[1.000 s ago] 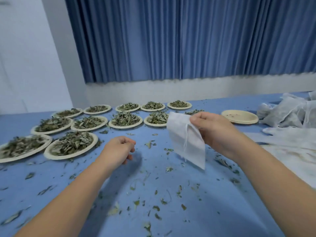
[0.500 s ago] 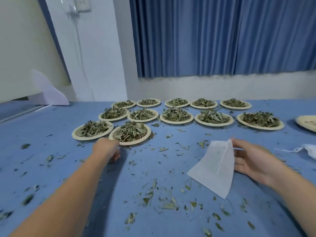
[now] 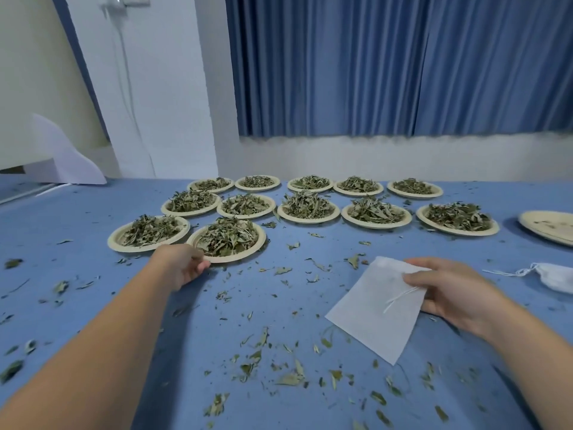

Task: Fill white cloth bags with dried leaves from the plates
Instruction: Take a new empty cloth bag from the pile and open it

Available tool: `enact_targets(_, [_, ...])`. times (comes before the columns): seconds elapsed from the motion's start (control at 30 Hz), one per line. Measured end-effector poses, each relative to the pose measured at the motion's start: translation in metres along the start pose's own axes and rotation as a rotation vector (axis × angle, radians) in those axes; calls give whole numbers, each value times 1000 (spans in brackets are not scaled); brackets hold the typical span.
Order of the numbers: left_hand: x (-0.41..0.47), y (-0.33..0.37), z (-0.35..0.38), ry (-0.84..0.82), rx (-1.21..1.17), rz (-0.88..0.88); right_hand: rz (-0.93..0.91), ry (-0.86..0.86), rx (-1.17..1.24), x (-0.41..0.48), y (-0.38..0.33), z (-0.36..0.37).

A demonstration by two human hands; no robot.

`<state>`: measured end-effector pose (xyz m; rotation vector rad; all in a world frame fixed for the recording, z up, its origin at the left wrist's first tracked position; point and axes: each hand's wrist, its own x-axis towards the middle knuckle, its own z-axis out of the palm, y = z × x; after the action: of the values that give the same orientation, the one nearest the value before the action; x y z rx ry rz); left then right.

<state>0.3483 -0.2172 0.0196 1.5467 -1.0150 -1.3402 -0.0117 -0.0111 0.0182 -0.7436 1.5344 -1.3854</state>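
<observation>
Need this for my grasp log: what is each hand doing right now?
Left hand: fingers curled on the plate rim, apparently gripping it.
Right hand: pinching the bag.

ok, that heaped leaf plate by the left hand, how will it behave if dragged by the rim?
Probably light and a bit bendy: the plate looks like thin disposable ware. The leaves are heaped loosely above its shallow rim, so a jerk would likely spill some. It sits flat, so it should slide, not tip.

A flat white cloth bag (image 3: 369, 308) lies tilted right of beige plates (image 3: 235, 259) heaped with dried leaves (image 3: 228, 237).
</observation>
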Motion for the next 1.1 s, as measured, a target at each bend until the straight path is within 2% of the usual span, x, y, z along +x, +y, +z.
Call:
enact_targets(0.2, [-8,0,1,-136,-53,-111,-49,83,-44,2,-5,-11])
enact_targets(0.53, [-88,-5,52,-524,150,-71,-354,609,-123,-17,-22,-55])
enact_targets(0.73, [-137,-19,91,-769,335,-18,-398,645,0,-23,-25,-64])
enact_targets(0.97, [-162,-27,111,-908,475,-12,-429,641,37,-22,-26,-67])
enact_targets(1.1, [-165,-29,113,-928,531,30,-472,632,-1,-20,-27,-68])
